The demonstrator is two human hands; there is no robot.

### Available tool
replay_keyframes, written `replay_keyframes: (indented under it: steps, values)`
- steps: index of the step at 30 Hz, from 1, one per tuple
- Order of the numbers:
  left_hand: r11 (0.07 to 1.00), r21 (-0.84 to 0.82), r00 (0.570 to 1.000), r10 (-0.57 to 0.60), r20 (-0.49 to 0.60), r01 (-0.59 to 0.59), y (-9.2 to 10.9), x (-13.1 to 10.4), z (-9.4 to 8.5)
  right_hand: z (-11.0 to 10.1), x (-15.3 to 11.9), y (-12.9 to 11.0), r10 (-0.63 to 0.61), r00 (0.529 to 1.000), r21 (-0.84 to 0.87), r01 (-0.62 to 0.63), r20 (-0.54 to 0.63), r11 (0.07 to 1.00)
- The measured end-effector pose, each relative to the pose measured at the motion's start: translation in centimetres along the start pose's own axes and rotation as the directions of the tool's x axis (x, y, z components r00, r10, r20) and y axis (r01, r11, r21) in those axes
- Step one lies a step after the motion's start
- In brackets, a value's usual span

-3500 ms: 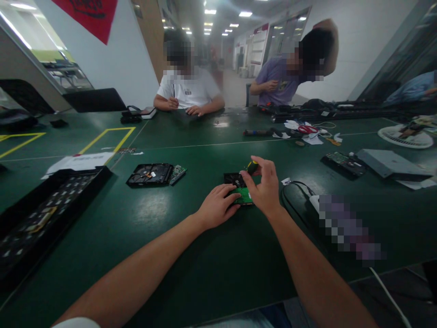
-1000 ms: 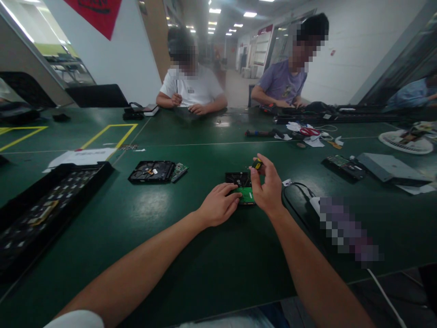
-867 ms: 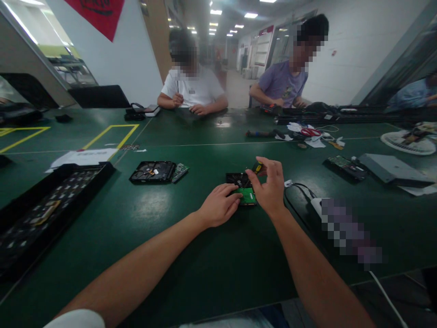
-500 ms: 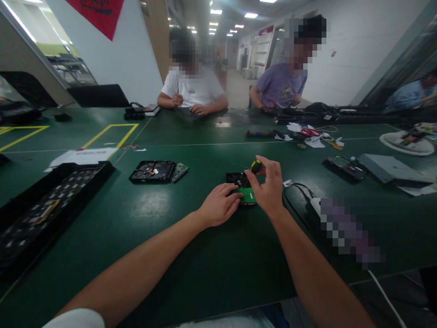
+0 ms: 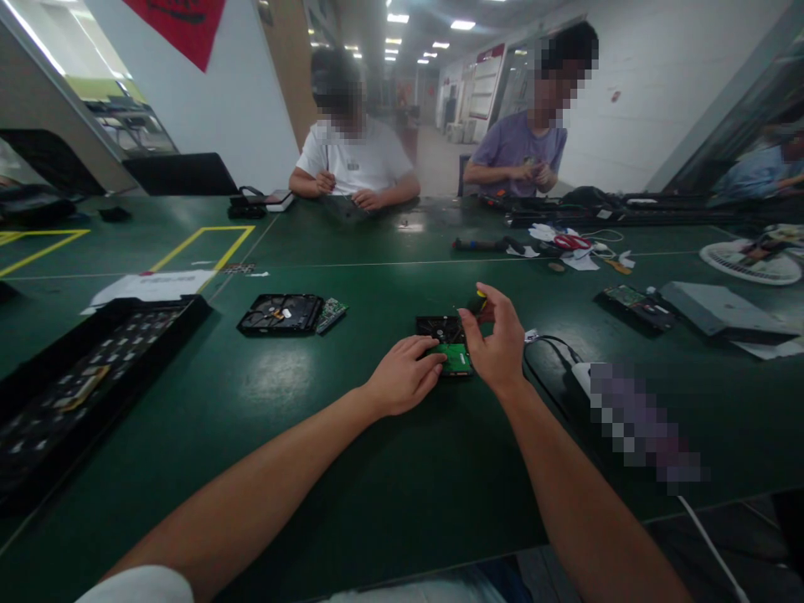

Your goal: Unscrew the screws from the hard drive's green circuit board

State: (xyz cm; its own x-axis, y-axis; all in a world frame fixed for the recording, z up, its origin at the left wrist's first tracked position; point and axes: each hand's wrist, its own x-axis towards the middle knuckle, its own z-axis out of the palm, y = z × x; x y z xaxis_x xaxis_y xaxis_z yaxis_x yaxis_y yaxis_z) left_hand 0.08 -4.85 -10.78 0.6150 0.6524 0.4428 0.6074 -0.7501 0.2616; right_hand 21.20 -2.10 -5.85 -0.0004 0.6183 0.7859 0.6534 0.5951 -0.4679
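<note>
A black hard drive (image 5: 438,327) with a green circuit board (image 5: 457,358) on its near part lies on the green table. My left hand (image 5: 405,374) rests on the drive's left side, its fingertips on the board's edge and its fingers extended. My right hand (image 5: 494,339) pinches a screwdriver (image 5: 478,303) with a dark and yellow handle, just above the drive's right side. The screwdriver is tilted, and its tip is too small to place exactly.
Left of the drive lie another opened drive (image 5: 280,314) and a loose circuit board (image 5: 332,315). A long black tray (image 5: 194,311) stands farther left. At right are a power strip (image 5: 581,377), a drive (image 5: 639,308) and a grey box (image 5: 722,310). Two people sit opposite.
My right hand has shifted slightly right, and the screwdriver has tilted and lifted off the drive a little. My left hand stays put. The person in purple has brought both hands together.
</note>
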Motion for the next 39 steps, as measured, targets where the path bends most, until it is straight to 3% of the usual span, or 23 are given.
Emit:
replay_keyframes:
  steps: [16, 21, 28, 35, 39]
  values:
    - [1.0, 0.01, 1.0, -0.002, 0.006, 0.002, -0.11, -0.12, 0.24, 0.02, -0.1, -0.19, -0.03, 0.998, 0.039, 0.028, 0.051, 0.999]
    - [1.0, -0.009, 1.0, 0.006, -0.006, -0.006, -0.14, -0.1, 0.26, -0.09, 0.05, -0.26, -0.041, 0.999, 0.007, 0.04, 0.008, 0.999]
    - [1.0, 0.01, 1.0, -0.002, 0.002, 0.002, 0.04, -0.05, 0.08, -0.03, -0.09, -0.43, 0.001, 0.997, 0.083, -0.008, 0.08, 0.997]
    - [1.0, -0.005, 1.0, 0.003, -0.02, -0.003, -0.12, -0.03, 0.3, -0.25, 0.17, -0.57, -0.013, 1.0, 0.004, 0.013, 0.024, 1.0]
    - [1.0, 0.0, 1.0, 0.002, -0.013, -0.002, -0.1, -0.05, 0.25, -0.02, -0.02, -0.49, -0.012, 0.997, 0.053, 0.007, 0.082, 0.999]
